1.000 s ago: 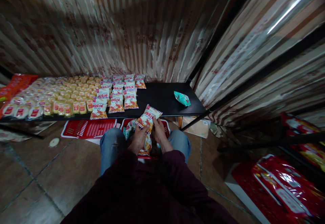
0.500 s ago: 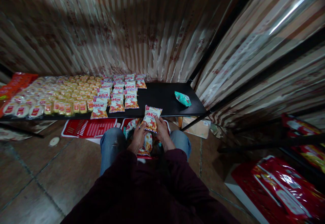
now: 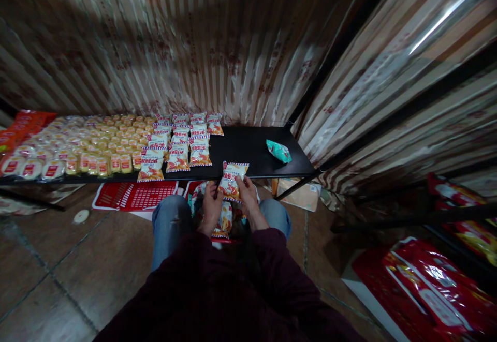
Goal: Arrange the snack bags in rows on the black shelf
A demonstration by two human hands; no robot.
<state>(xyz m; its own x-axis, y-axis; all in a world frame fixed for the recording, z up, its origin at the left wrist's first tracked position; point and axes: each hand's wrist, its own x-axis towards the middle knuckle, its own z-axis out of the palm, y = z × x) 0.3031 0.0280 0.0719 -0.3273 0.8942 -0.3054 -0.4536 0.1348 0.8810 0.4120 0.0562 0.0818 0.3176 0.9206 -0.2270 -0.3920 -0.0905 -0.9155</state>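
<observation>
Above a red basket (image 3: 225,240) filled with packets, near the front edge of a black shelf (image 3: 248,148), a white-and-orange snack bag (image 3: 232,178) is held up. The right hand (image 3: 249,202) grasps its right side, fingers curled round the edge. The left hand (image 3: 212,205) is at the lower left corner, fingers bent; whether they grip or merely touch is unclear. The bag looks puffy, so probably light, soft and slightly slippery, with contents that could crush. Its side edges or striped end seals seem the safest hold. Matching bags (image 3: 178,155) stand in rows on the shelf.
</observation>
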